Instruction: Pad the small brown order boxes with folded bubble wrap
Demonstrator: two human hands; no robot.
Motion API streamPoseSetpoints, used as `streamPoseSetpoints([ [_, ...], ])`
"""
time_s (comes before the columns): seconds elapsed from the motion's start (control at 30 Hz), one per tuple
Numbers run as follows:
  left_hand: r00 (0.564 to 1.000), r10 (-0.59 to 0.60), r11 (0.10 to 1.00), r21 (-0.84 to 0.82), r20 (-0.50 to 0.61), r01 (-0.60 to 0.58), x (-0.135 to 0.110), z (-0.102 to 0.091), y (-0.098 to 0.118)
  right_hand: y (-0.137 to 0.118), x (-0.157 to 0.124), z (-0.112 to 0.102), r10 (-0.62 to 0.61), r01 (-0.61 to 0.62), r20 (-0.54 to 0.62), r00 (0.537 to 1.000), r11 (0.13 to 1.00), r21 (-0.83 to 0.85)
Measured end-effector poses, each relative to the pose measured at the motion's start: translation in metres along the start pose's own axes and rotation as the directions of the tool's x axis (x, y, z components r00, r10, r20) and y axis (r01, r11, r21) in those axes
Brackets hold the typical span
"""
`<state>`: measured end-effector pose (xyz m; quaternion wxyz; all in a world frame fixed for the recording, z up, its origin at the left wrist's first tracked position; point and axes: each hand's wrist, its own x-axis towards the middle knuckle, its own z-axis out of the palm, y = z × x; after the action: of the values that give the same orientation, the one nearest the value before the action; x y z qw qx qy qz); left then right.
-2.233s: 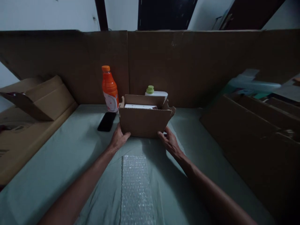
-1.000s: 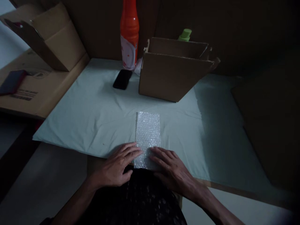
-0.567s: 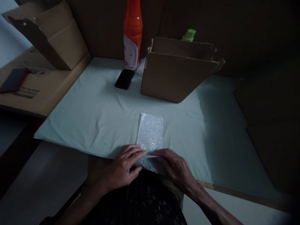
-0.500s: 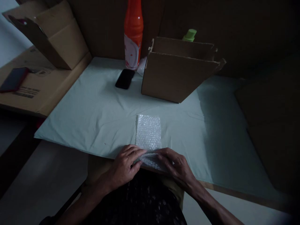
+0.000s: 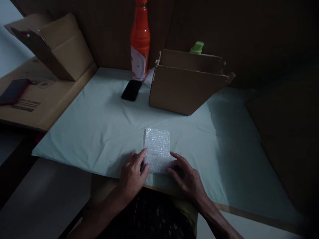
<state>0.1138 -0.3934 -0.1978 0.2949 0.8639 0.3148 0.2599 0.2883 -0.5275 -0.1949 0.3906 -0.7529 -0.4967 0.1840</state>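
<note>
A rectangular piece of clear bubble wrap [image 5: 157, 144] lies flat near the front edge of the cloth-covered table, its lower part looking doubled over. At its left edge, my left hand [image 5: 133, 171] rests with index finger and thumb apart, their tips touching the wrap. My right hand [image 5: 184, 171] is at the opposite edge, thumb near the lower right corner and index finger higher up, with a gap between them. The other fingers of both hands are partly hidden beneath or behind.
A cardboard box [image 5: 183, 91] stands behind the wrap, a green cap [image 5: 196, 47] showing past it. Left of it are a black phone [image 5: 132, 90] and an orange bottle [image 5: 140, 43]. Another carton [image 5: 66, 46] and a dark red-edged phone-like object [image 5: 15, 91] sit far left.
The near end of the bubble wrap, lifted between my fingers before, now lies folded flat. My hands have moved apart to its two sides. The view has tilted slightly.
</note>
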Motion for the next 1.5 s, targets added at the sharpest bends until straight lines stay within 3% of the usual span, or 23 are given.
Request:
streamPoseSetpoints([
  [0.13, 0.999, 0.04, 0.996, 0.075, 0.018, -0.041, 0.002, 0.004, -0.002, -0.001, -0.004, -0.006, -0.248, 0.206, -0.142, 0.958, 0.944, -0.259],
  [0.23, 0.998, 0.052, 0.993, 0.099, 0.047, -0.057, 0.003, 0.005, -0.003, -0.007, -0.006, -0.007, -0.388, 0.362, -0.003, 0.921, 0.86, -0.36],
  [0.33, 0.998, 0.06, 0.994, 0.09, 0.033, -0.062, 0.002, 0.001, -0.003, -0.01, -0.001, -0.001, -0.417, 0.448, 0.165, 0.894, 0.81, -0.378],
  [0.43, 0.992, 0.127, 0.99, 0.053, -0.004, -0.127, -0.002, -0.007, -0.002, -0.007, 0.006, 0.004, -0.421, 0.451, 0.164, 0.892, 0.818, -0.356],
  [0.53, 0.963, 0.267, 0.964, -0.003, 0.024, -0.268, -0.007, -0.013, -0.001, -0.007, 0.01, 0.004, -0.446, 0.463, 0.126, 0.886, 0.843, -0.275],
  [0.6, 0.955, 0.294, 0.955, -0.05, 0.024, -0.293, -0.008, -0.014, -0.001, -0.008, 0.011, 0.001, -0.429, 0.443, 0.11, 0.896, 0.873, -0.204],
  [0.73, 0.977, 0.213, 0.97, -0.118, 0.005, -0.211, -0.003, -0.011, -0.001, -0.009, 0.009, -0.002, -0.28, 0.288, 0.1, 0.955, 0.954, -0.08],
  [0.8, 0.986, 0.164, 0.981, -0.107, 0.013, -0.162, 0.001, -0.01, 0.0, -0.008, 0.009, -0.002, -0.243, 0.245, 0.037, 0.969, 0.963, -0.111],
  [0.93, 0.993, 0.116, 0.993, -0.008, -0.009, -0.116, 0.008, -0.008, 0.0, -0.009, 0.006, -0.002, -0.376, 0.311, -0.141, 0.916, 0.887, -0.342],
  [1.0, 0.995, 0.104, 0.993, 0.057, -0.012, -0.103, 0.01, -0.006, -0.001, -0.012, 0.005, -0.001, -0.443, 0.376, -0.09, 0.892, 0.838, -0.396],
  [1.13, 0.995, 0.095, 0.985, 0.145, -0.04, -0.088, 0.009, -0.004, -0.002, -0.013, 0.01, 0.006, -0.478, 0.486, 0.123, 0.87, 0.786, -0.383],
  [1.3, 0.977, 0.21, 0.977, 0.018, 0.041, -0.211, 0.004, -0.009, -0.001, -0.009, 0.02, 0.011, -0.474, 0.47, 0.081, 0.877, 0.809, -0.352],
  [1.4, 0.977, 0.211, 0.977, -0.043, 0.014, -0.21, 0.003, -0.013, 0.0, -0.011, 0.019, 0.009, -0.464, 0.461, 0.057, 0.884, 0.843, -0.278],
  [1.5, 0.98, 0.197, 0.976, -0.09, -0.011, -0.197, 0.005, -0.017, 0.001, -0.016, 0.013, 0.003, -0.391, 0.394, 0.056, 0.919, 0.901, -0.18],
])
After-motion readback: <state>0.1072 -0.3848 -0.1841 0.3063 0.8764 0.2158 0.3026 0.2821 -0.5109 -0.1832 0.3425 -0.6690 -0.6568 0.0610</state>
